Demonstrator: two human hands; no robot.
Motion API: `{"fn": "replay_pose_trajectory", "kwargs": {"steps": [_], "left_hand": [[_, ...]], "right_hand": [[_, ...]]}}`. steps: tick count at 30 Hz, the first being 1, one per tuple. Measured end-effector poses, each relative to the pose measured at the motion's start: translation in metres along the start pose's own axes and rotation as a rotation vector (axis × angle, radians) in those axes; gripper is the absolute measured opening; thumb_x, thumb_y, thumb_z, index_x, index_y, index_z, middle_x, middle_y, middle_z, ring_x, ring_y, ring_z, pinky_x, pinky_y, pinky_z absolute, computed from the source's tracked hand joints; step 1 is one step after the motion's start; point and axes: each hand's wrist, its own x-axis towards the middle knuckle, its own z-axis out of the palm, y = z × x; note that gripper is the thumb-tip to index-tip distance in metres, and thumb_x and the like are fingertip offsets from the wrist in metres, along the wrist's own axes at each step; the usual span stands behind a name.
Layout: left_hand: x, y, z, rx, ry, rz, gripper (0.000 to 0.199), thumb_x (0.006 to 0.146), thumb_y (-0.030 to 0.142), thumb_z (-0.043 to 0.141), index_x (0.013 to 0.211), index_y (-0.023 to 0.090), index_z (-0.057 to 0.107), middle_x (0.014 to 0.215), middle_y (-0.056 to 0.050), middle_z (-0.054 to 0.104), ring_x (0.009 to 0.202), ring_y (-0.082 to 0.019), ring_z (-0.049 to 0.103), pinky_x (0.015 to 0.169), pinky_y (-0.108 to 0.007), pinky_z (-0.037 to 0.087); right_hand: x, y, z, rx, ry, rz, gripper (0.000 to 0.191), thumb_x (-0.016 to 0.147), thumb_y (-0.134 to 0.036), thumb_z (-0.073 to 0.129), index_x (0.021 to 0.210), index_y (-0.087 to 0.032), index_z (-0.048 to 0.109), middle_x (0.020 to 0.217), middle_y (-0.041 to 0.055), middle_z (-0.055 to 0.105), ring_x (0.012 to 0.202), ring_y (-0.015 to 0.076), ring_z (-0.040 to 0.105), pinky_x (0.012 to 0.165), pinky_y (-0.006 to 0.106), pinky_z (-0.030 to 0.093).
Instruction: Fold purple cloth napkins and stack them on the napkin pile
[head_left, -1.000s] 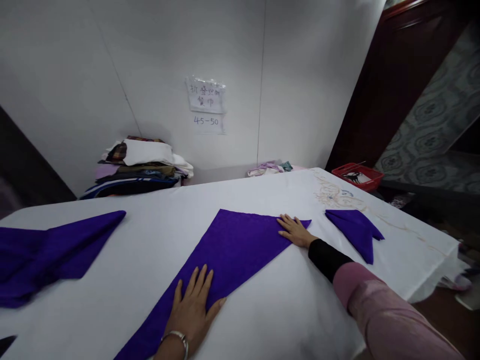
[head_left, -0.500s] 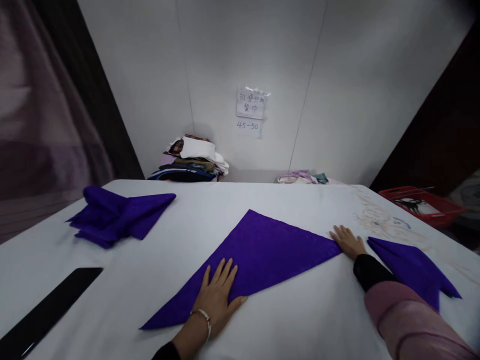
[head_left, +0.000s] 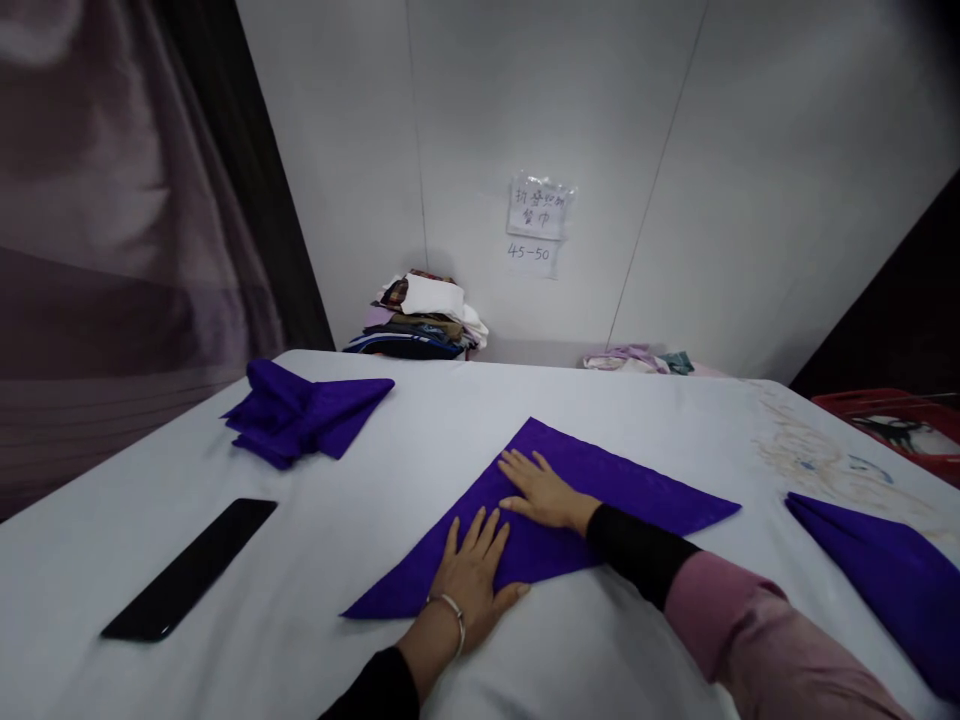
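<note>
A purple cloth (head_left: 637, 488) lies flat as a folded triangle on the white-covered table (head_left: 247, 560). My left hand (head_left: 474, 578) rests palm down on its lower left part with fingers spread, a silver bangle at the wrist. Just above and to the right, my right hand (head_left: 546, 492) lies flat on the same cloth near its upper left edge, fingers apart. Neither hand grips anything. One purple folded cloth (head_left: 304, 410) sits at the far left, bunched with pointed ends. Another purple cloth (head_left: 885, 570) lies at the right edge, partly out of view.
A long black flat object (head_left: 193, 568) lies at the left. Beyond the table's far edge are a pile of clothes (head_left: 424, 315) and a smaller fabric heap (head_left: 634, 358). A red basket (head_left: 892, 405) stands at the right, a curtain (head_left: 127, 230) at the left.
My right hand has moved left from the triangle's right corner to its upper left part. My left hand stays on the cloth. The view has shifted left.
</note>
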Motion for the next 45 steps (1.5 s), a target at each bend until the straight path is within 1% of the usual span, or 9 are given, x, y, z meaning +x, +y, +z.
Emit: {"fn": "replay_pose_trajectory", "kwargs": {"steps": [5, 12, 19, 23, 25, 29, 32, 41, 45], "left_hand": [[0.0, 0.003, -0.006, -0.036, -0.033, -0.017, 0.081, 0.079, 0.071, 0.024, 0.142, 0.02, 0.025, 0.15, -0.008, 0.018, 0.138, -0.029, 0.009, 0.109, -0.059, 0.005], [0.0, 0.001, -0.002, -0.071, -0.042, -0.009, 0.082, 0.078, 0.073, 0.025, 0.142, 0.022, 0.022, 0.151, -0.007, 0.015, 0.138, -0.029, 0.005, 0.109, -0.059, 0.004], [0.0, -0.001, 0.001, -0.08, -0.028, 0.003, 0.081, 0.078, 0.072, 0.025, 0.142, 0.023, 0.021, 0.151, -0.006, 0.015, 0.139, -0.028, 0.005, 0.11, -0.058, 0.005], [-0.001, -0.001, 0.005, -0.074, 0.015, 0.006, 0.08, 0.079, 0.072, 0.024, 0.142, 0.024, 0.022, 0.151, -0.006, 0.016, 0.139, -0.028, 0.006, 0.11, -0.058, 0.005], [-0.001, -0.001, 0.004, -0.079, 0.024, 0.007, 0.08, 0.079, 0.073, 0.023, 0.142, 0.023, 0.023, 0.151, -0.007, 0.018, 0.139, -0.028, 0.007, 0.11, -0.058, 0.005], [-0.001, 0.002, 0.0, -0.088, 0.002, -0.008, 0.082, 0.078, 0.073, 0.021, 0.141, 0.02, 0.027, 0.148, -0.01, 0.026, 0.138, -0.029, 0.013, 0.11, -0.057, 0.004], [-0.002, 0.002, -0.001, -0.082, -0.012, -0.012, 0.082, 0.079, 0.072, 0.021, 0.141, 0.02, 0.027, 0.147, -0.01, 0.029, 0.137, -0.029, 0.014, 0.11, -0.057, 0.004], [-0.002, -0.003, 0.006, -0.062, 0.01, 0.02, 0.078, 0.08, 0.07, 0.024, 0.143, 0.024, 0.019, 0.151, -0.006, 0.015, 0.139, -0.028, 0.005, 0.11, -0.057, 0.004], [-0.002, -0.003, 0.005, -0.043, -0.004, 0.01, 0.079, 0.08, 0.07, 0.026, 0.143, 0.023, 0.018, 0.152, -0.006, 0.014, 0.139, -0.028, 0.004, 0.11, -0.057, 0.004]], "right_hand": [[0.033, 0.019, 0.015, -0.002, -0.038, 0.091, 0.076, 0.087, -0.066, 0.019, 0.145, -0.016, 0.018, 0.151, 0.0102, 0.014, 0.138, 0.024, 0.008, 0.11, 0.046, 0.0], [0.055, 0.082, 0.006, -0.049, 0.006, 0.366, 0.076, 0.086, -0.066, 0.015, 0.145, -0.017, 0.018, 0.152, 0.006, 0.011, 0.139, 0.0213, 0.004, 0.11, 0.045, 0.002], [0.066, 0.109, -0.005, -0.045, 0.046, 0.575, 0.073, 0.089, -0.061, 0.011, 0.144, -0.014, 0.019, 0.151, 0.0104, 0.012, 0.138, 0.026, 0.007, 0.107, 0.054, 0.006], [0.058, 0.079, -0.008, -0.049, 0.079, 0.589, 0.076, 0.089, -0.061, 0.01, 0.145, -0.01, 0.015, 0.151, 0.0137, 0.008, 0.138, 0.0269, 0.003, 0.107, 0.053, 0.003], [0.05, 0.047, 0.0, -0.047, 0.073, 0.434, 0.076, 0.087, -0.065, 0.016, 0.145, -0.015, 0.015, 0.152, 0.0084, 0.008, 0.139, 0.0214, 0.0, 0.11, 0.045, -0.001], [0.031, -0.011, 0.022, 0.037, -0.009, -0.045, 0.078, 0.087, -0.066, 0.019, 0.145, -0.016, 0.013, 0.151, 0.0097, 0.01, 0.139, 0.0213, 0.004, 0.11, 0.044, -0.002], [0.029, -0.017, 0.027, 0.057, -0.063, -0.104, 0.077, 0.087, -0.066, 0.02, 0.145, -0.016, 0.014, 0.151, 0.0105, 0.012, 0.138, 0.0217, 0.007, 0.11, 0.044, -0.001], [0.057, 0.072, 0.003, -0.057, -0.01, 0.352, 0.074, 0.087, -0.066, 0.016, 0.145, -0.02, 0.018, 0.152, 0.0051, 0.012, 0.139, 0.021, 0.005, 0.11, 0.044, 0.002], [0.055, 0.088, -0.009, -0.062, 0.037, 0.529, 0.075, 0.088, -0.063, 0.009, 0.145, -0.015, 0.015, 0.151, 0.012, 0.011, 0.138, 0.0273, 0.006, 0.107, 0.053, 0.004]]}}
